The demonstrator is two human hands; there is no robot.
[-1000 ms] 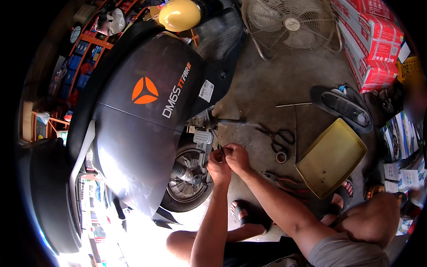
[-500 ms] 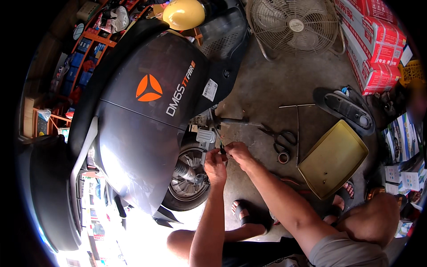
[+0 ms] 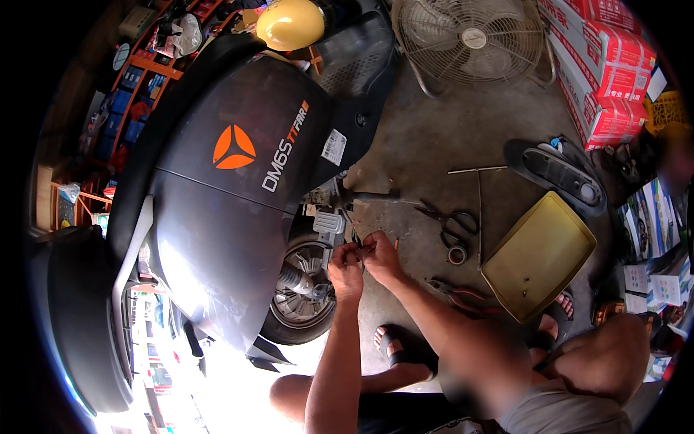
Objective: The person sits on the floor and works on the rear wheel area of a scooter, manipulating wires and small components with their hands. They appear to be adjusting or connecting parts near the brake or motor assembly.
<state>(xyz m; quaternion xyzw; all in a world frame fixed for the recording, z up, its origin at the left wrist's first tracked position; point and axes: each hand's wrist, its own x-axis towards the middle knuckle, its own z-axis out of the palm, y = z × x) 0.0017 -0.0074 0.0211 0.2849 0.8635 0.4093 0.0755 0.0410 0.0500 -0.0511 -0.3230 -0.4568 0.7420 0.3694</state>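
Beside the rear wheel (image 3: 307, 289) of a dark grey electric scooter (image 3: 238, 123), my two hands meet fingertip to fingertip. Thin wires (image 3: 354, 230) run down from under the scooter's body into my fingers, with a dark section where the fingers close. My left hand (image 3: 345, 275) pinches them from the left, its fingers bent. From the right, my right hand (image 3: 382, 259) is closed on the same wires, its knuckles up. The wire ends are hidden between the fingertips. Just above the left hand is a grey pedal-like plate (image 3: 330, 222).
Black-handled scissors (image 3: 455, 228), a roll of tape (image 3: 457, 254), pliers (image 3: 459, 291) and a T-handle wrench (image 3: 478, 210) lie on the concrete floor. Right of them are a yellow tray (image 3: 538, 257) and a black cover (image 3: 560, 173). A fan (image 3: 473, 40) and red-white boxes (image 3: 614, 65) stand farther off.
My right hand has turned and come closer against the left fingertips. The right forearm has shifted, and the pliers beside it show more fully. The whole view has slid slightly.
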